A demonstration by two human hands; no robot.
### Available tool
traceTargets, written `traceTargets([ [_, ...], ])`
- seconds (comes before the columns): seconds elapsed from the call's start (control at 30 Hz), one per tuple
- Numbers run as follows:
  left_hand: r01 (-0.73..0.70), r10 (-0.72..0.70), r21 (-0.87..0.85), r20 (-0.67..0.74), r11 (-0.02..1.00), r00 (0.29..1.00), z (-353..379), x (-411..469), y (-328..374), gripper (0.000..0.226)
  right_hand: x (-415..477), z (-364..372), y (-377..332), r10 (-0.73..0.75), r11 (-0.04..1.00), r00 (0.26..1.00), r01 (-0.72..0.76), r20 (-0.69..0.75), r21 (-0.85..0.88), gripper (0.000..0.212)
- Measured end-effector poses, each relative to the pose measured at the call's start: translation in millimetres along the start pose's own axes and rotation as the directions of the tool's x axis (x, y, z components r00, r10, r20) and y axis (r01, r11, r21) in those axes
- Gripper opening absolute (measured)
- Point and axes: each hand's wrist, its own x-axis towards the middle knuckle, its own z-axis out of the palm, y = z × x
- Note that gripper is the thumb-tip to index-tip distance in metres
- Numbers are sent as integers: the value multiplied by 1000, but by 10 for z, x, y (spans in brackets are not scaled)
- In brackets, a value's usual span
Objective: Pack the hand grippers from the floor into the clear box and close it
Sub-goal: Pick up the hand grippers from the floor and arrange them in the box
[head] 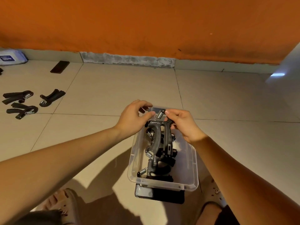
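The clear box (190, 163) stands open on the tiled floor in front of me, with several black hand grippers (159, 166) lying inside. Both hands hold one more black hand gripper (159, 135) by its spring end over the far part of the box, handles pointing down toward me. My left hand (135, 118) pinches it from the left, and my right hand (184, 125) pinches it from the right. Three hand grippers lie on the floor at far left: one (17, 96), another (52, 97) and a third (22, 110). A black lid-like panel (160, 196) shows under the box's near end.
An orange wall (146, 26) with a grey skirting runs across the back. A dark flat object (60, 67) and a white packet (11, 58) lie near the wall at left. My sandalled feet (65, 203) flank the box's near end.
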Motion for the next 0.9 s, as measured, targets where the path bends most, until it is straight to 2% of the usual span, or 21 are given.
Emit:
traceTargets([
  [0.17,52,-50,-40,55,998,997,44,88,36,19,13,39,-64,-20,991,990,38,136,-131,9],
  [0.27,104,-92,-99,119,990,989,81,50,45,17,8,43,-41,-29,983,983,61,180,-173,10],
  [0.4,135,-88,-198,227,971,970,62,50,67,14,4,41,-22,-36,979,977,77,211,-188,8],
  [0.5,170,-108,-233,256,957,961,49,52,68,13,-5,56,-10,-42,976,976,86,213,-202,10],
  [0.57,188,-136,-223,230,956,964,72,42,67,13,-10,79,3,-45,977,981,83,190,-195,10],
  [0.67,247,-228,-231,107,941,968,90,63,52,13,-24,110,10,-36,989,993,51,112,-136,13],
  [0.77,309,-333,-360,-5,880,943,53,120,26,10,-82,138,11,-53,983,996,65,71,-169,29],
  [0.83,323,-373,-416,-43,850,927,34,144,8,11,-93,147,38,-96,933,992,119,83,-339,46],
  [0.9,334,-406,-460,-64,823,912,33,145,2,10,-83,150,47,-170,790,981,194,96,-581,62],
])
